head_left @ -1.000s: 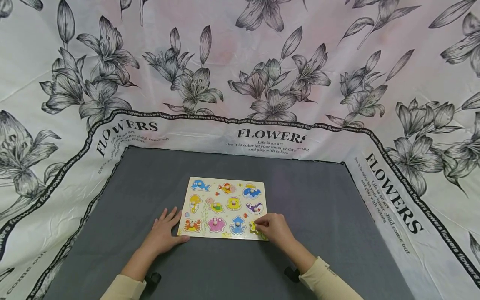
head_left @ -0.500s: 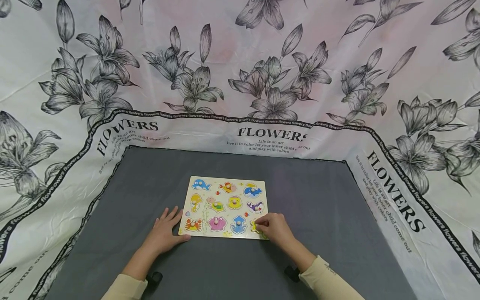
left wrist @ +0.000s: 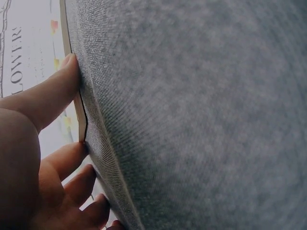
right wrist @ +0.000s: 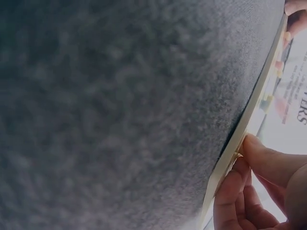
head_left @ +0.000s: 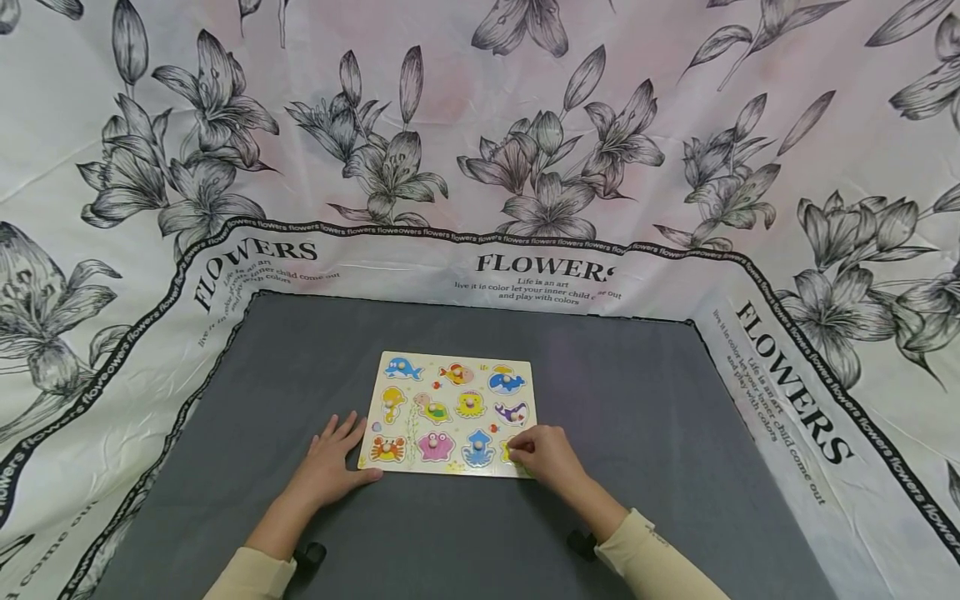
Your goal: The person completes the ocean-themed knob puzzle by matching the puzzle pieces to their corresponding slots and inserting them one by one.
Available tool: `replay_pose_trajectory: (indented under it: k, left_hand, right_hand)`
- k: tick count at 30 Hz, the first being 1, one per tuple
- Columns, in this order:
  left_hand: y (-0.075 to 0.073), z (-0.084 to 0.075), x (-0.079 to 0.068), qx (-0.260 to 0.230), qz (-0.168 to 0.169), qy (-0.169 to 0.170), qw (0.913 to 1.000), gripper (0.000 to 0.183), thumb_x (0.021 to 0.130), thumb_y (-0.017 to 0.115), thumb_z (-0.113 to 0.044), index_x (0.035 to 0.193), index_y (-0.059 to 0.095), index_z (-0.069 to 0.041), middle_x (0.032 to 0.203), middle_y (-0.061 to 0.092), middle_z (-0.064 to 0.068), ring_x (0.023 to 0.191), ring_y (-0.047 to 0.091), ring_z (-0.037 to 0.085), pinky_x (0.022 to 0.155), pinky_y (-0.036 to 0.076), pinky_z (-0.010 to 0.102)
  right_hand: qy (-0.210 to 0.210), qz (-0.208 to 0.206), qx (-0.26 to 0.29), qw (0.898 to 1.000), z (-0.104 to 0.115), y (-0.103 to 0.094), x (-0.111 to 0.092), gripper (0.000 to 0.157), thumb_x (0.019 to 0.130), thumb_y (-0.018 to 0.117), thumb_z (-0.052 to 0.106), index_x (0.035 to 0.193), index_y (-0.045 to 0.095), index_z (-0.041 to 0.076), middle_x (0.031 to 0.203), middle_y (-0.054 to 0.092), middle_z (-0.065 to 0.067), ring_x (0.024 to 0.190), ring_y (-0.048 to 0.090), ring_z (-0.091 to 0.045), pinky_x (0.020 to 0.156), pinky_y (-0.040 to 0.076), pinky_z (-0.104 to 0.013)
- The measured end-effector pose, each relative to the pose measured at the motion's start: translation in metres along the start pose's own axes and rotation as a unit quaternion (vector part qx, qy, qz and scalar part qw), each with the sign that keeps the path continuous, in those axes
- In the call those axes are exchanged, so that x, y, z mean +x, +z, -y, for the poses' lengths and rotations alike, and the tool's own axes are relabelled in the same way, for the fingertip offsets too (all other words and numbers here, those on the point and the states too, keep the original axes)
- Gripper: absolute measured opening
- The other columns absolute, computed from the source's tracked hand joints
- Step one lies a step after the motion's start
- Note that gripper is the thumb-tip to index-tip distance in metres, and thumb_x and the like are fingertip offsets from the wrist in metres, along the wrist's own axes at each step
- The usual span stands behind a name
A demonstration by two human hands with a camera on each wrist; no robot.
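Note:
A pale wooden peg puzzle board (head_left: pixel 449 415) with colourful sea-animal pieces, among them a crab (head_left: pixel 387 450), a pink piece (head_left: pixel 436 447) and a blue squid-like piece (head_left: pixel 477 449), lies on the dark grey cloth. My left hand (head_left: pixel 330 464) rests at its lower left corner with fingers spread; in the left wrist view the thumb (left wrist: pixel 60 86) touches the board's edge. At the lower right corner, my right hand (head_left: pixel 553 458) pinches a yellow puzzle piece (head_left: pixel 506 453) between thumb and fingers, low over the board. The hand covers most of that piece.
The grey cloth (head_left: pixel 420 533) has a white border printed with FLOWERS lettering (head_left: pixel 543 267). Behind it hangs a white and pink sheet with lily drawings (head_left: pixel 547 200). A dark strap end shows under each forearm.
Both hands keep their places at the board, the right one still pinching the yellow piece. The whole view shifts very slightly.

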State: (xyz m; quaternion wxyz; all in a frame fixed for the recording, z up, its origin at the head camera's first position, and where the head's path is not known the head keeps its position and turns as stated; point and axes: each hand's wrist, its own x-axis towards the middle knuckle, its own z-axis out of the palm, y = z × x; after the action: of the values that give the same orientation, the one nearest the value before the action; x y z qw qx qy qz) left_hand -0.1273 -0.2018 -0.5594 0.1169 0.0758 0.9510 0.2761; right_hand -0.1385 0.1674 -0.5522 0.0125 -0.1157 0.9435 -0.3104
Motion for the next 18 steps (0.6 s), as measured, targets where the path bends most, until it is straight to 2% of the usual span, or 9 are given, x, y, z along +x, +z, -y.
replay_pose_trajectory:
  k: [10, 15, 18]
  left_hand:
    - [0.002, 0.006, -0.003, -0.010, -0.012, -0.001, 0.9999, 0.099, 0.081, 0.082, -0.048, 0.157, 0.034, -0.004, 0.164, 0.025, 0.022, 0.152, 0.011, 0.049, 0.118, 0.013, 0.071]
    - [-0.001, 0.012, -0.009, -0.003, 0.001, -0.007, 1.0000, 0.103, 0.079, 0.082, -0.053, 0.156, 0.036, -0.004, 0.163, 0.027, 0.024, 0.151, 0.013, 0.051, 0.117, 0.014, 0.072]
    - [-0.006, 0.013, -0.011, 0.017, 0.006, -0.015, 0.9997, 0.101, 0.079, 0.080, -0.058, 0.156, 0.039, -0.007, 0.162, 0.031, 0.023, 0.150, 0.019, 0.050, 0.117, 0.018, 0.071]
  right_hand:
    - [-0.019, 0.007, 0.006, 1.000, -0.002, 0.004, 0.004, 0.006, 0.083, 0.082, 0.007, 0.088, 0.081, 0.010, 0.081, 0.071, 0.004, 0.070, 0.058, -0.004, 0.061, 0.049, -0.021]
    - [-0.029, 0.022, 0.007, 0.999, 0.001, 0.010, 0.003, 0.010, 0.084, 0.082, 0.011, 0.093, 0.080, 0.009, 0.082, 0.068, 0.004, 0.070, 0.056, -0.003, 0.061, 0.047, -0.020]
    - [-0.042, 0.009, 0.012, 0.999, 0.003, 0.008, 0.001, 0.014, 0.085, 0.082, 0.014, 0.097, 0.079, 0.008, 0.084, 0.068, 0.004, 0.070, 0.056, -0.003, 0.061, 0.048, -0.020]
